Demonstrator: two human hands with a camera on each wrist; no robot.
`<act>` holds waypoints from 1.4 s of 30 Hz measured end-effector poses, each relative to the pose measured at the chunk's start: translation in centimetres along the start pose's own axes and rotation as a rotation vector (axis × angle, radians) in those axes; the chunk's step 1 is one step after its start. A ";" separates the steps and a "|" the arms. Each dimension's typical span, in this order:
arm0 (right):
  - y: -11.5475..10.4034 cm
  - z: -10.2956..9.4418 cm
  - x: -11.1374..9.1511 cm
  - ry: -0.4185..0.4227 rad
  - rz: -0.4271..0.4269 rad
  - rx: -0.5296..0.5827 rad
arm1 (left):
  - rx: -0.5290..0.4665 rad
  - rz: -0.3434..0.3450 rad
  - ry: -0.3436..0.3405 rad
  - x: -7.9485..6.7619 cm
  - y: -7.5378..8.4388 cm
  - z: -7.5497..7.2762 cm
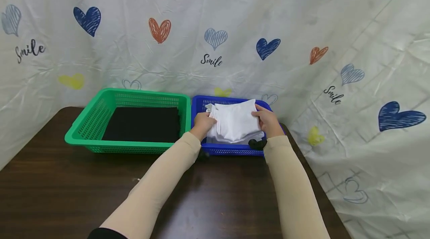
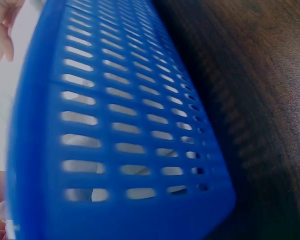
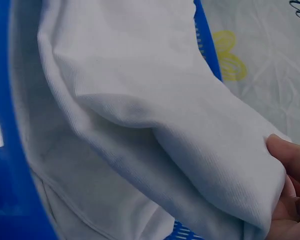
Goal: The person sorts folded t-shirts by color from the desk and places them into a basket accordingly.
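Note:
A folded white cloth, twill-like and bulging in folds in the right wrist view, is held over the blue basket. My left hand pinches its left edge, thumb on top. At the opposite edge my right hand grips the cloth between thumb and fingers. Beneath it, more white fabric lies in the basket. The left wrist view is mostly filled by the basket's slotted wall, which hides most of the cloth there; parts of both hands show at its left edge.
A green basket holding folded black cloth stands to the left, against the blue one. Both are at the back of the dark wooden table. A white sheet printed with hearts hangs behind and to the right.

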State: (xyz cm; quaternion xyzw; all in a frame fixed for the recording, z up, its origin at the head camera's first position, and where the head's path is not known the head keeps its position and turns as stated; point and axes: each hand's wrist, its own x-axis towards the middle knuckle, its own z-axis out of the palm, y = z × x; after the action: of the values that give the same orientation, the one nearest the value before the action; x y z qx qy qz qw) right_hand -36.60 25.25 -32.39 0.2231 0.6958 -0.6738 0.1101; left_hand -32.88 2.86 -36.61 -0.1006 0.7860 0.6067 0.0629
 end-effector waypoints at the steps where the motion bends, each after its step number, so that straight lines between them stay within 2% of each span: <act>1: 0.3 0.1 0.2 0.018 0.001 -0.002 | 0.009 0.001 0.000 0.0 -0.2 0.1; 5: 1.2 0.5 0.8 0.068 0.004 -0.003 | 0.056 0.015 0.003 -0.1 -0.6 0.4; 9: 2.0 0.9 1.1 0.080 0.020 0.011 | 0.085 0.022 -0.011 -0.4 -0.9 0.6; 16: 2.4 1.1 0.9 0.084 0.014 -0.001 | 0.108 -0.038 -0.005 -0.7 -1.1 1.1; 19: 2.5 0.8 0.5 0.093 0.016 0.018 | 0.122 -0.037 0.003 -0.8 -1.0 1.3; 21: 2.6 0.7 0.3 0.099 0.019 0.030 | 0.144 -0.011 0.018 -0.9 -1.0 1.4; 26: 2.8 0.2 0.2 0.098 0.026 0.012 | 0.301 0.080 0.035 -1.0 -1.1 1.7; 30: 2.8 0.0 0.2 0.099 0.020 -0.023 | 0.396 0.119 0.032 -1.1 -1.0 1.9; 34: 2.8 -0.4 0.1 0.134 0.015 -0.008 | 0.501 0.206 -0.002 -1.3 -1.1 1.9; 38: 2.6 -0.7 0.0 0.129 0.033 0.010 | 0.541 0.287 -0.016 -1.8 -1.4 1.5; 42: 2.5 -1.1 -0.2 0.082 0.057 0.045 | 0.489 0.323 0.021 -2.4 -1.5 0.0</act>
State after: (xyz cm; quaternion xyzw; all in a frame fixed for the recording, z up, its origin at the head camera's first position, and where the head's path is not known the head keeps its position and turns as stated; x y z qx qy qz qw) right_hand -35.13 26.33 -34.45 0.2727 0.6777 -0.6761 0.0959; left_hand -30.19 2.70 -37.47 0.0375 0.9154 0.4002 -0.0203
